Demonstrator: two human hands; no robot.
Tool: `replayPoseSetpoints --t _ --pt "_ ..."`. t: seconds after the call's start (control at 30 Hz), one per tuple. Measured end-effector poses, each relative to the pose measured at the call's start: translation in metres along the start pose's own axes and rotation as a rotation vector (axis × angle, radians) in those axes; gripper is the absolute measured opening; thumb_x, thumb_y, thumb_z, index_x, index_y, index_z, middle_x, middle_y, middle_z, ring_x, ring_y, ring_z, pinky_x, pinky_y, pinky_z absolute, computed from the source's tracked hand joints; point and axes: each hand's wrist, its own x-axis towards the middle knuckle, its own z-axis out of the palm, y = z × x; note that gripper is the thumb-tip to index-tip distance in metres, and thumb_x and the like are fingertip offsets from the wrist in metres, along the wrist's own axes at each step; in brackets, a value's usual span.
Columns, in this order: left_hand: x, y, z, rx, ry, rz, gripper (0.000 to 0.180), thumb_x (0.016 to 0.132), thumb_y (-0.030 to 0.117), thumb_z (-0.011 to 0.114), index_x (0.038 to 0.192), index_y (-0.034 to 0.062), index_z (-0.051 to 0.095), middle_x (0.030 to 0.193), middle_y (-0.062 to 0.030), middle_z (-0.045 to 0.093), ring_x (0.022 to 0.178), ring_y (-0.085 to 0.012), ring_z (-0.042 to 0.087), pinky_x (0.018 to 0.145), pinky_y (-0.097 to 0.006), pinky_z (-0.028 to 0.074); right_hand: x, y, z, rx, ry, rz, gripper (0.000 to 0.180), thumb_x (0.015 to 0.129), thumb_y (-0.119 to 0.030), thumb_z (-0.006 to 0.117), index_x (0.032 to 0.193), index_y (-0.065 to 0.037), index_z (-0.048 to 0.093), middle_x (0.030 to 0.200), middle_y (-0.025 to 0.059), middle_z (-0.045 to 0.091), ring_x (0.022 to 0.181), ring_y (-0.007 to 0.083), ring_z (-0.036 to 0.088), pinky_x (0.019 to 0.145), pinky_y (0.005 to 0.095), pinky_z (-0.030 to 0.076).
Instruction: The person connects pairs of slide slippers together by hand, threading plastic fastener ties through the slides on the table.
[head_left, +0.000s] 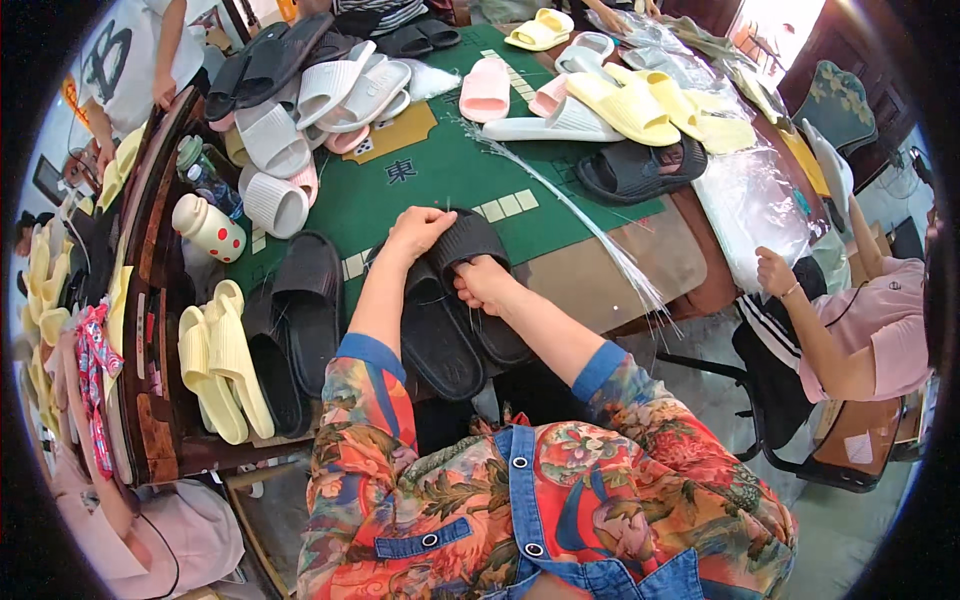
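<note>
Black ribbed rubber slippers (470, 300) lay as a pair at the near edge of the green felt worktop (440, 170), toes pointing away from the person. The left hand (418, 230) rested curled on the strap of one slipper, its grip closed lightly over the top of the band. The right hand (482, 283) pinched the same strap from the near side, fingers folded around its edge. Just left of the pair sat another black slipper (310, 300), and beyond it two pale yellow foam slippers (222, 365) at the worktop's left rim. White ribbed slippers (275, 170) were heaped further back on the left, near a white bottle with red dots (208, 228). Pink slippers (486, 88) and more yellow ones (640, 105) lay across the far side, with a bundle of thin clear plastic ties (570, 215) trailing toward the right edge. Another person's hand (772, 270) hovered at the right.
</note>
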Motion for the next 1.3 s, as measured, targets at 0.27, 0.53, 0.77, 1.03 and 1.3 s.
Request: replayPoseSetpoints --t 0.27,0.53,0.77,1.03,1.3 --pt "-0.022 -0.025 -0.054 -0.972 0.349 0.031 0.019 0.088 0.025 0.055 0.084 0.0084 0.063 0.083 -0.0018 0.065 0.065 -0.0039 0.051 0.06 -0.02 0.041 -0.069 0.023 -0.022 -0.008 0.11 -0.63 0.025 0.093 -0.021 0.041 0.106 -0.004 0.056 0.068 0.0014 0.05 0.052 0.0074 0.045 0.046 0.0212 0.036" --pt "-0.075 -0.041 -0.032 0.235 0.592 0.133 0.023 0.091 0.022 0.041 0.079 0.0049 0.05 0.071 -0.0164 0.061 0.068 -0.0364 0.059 0.059 -0.047 0.044 -0.098 0.016 0.006 -0.874 -0.144 -1.185 0.018 0.084 -0.018 0.054 0.098 -0.01 0.059 0.088 0.0099 0.063 0.078 0.0289 0.06 0.066 0.0373 0.049" --pt "-0.117 -0.028 0.001 0.228 0.841 -0.012 0.025 0.091 0.024 0.039 0.081 0.0043 0.051 0.067 -0.0192 0.059 0.065 -0.0389 0.057 0.059 -0.049 0.043 -0.084 0.02 0.037 -1.332 -0.203 -0.99 0.018 0.082 -0.017 0.049 0.082 0.0 0.052 0.073 0.0183 0.059 0.068 0.0328 0.06 0.058 0.0407 0.048" --pt "-0.138 -0.021 -0.008 -0.001 0.589 -0.002 0.018 0.088 0.017 0.049 0.083 0.001 0.053 0.068 -0.0101 0.061 0.06 -0.0195 0.06 0.056 -0.032 0.045 -0.09 0.039 0.01 -0.878 -0.082 -1.079 0.016 0.081 -0.009 0.055 0.093 0.001 0.05 0.078 0.0203 0.059 0.074 0.0349 0.058 0.06 0.0402 0.046" --pt "-0.127 -0.023 -0.02 -0.34 0.462 -0.029 0.022 0.088 0.02 0.05 0.08 -0.0006 0.055 0.065 -0.0095 0.062 0.051 -0.0156 0.058 0.05 -0.03 0.046 -0.074 0.051 0.036 0.132 -0.182 -0.208 0.012 0.084 -0.005 0.052 0.09 0.006 0.051 0.076 0.0081 0.06 0.062 0.0159 0.057 0.058 0.0284 0.047"
